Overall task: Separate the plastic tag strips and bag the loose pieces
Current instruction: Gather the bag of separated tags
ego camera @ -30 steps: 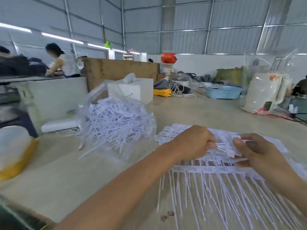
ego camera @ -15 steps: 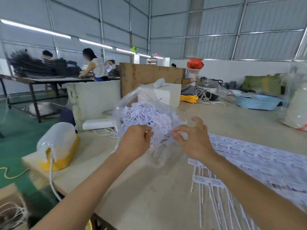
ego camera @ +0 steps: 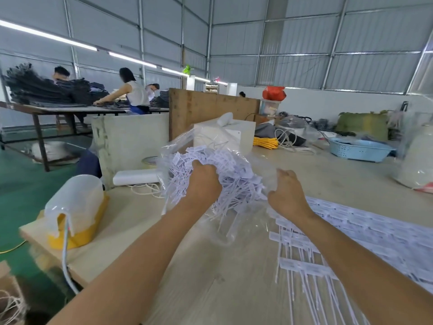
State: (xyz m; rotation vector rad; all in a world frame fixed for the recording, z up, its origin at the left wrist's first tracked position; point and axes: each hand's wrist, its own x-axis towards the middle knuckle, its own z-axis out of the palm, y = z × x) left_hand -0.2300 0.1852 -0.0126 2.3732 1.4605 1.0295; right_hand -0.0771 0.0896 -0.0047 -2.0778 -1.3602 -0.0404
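Far left, a yellow-based machine (ego camera: 77,216) under a translucent cover sits at the table (ego camera: 234,273) edge, a white roll (ego camera: 137,177) just behind it. At centre, a clear bag (ego camera: 187,148) of loose tags (ego camera: 236,177) stands on the table with its mouth opening toward the camera; the tags inside lie tangled, their thin tails pointing mostly down and outward, so no single long axis can be given. The left hand (ego camera: 203,181) reaches into the bag mouth, fingers curled down into the tag pile and hidden among it, so whether they clamp any pieces cannot be told. Just right of it, the right hand (ego camera: 287,191) pinches the bag's clear edge, fingers bent and close together. Further right, the unseparated strips (ego camera: 365,231) lie flat on the table, their rows running away to the right and their tails pointing toward the near edge. Beyond, a blue basket (ego camera: 358,150) rests at the far right
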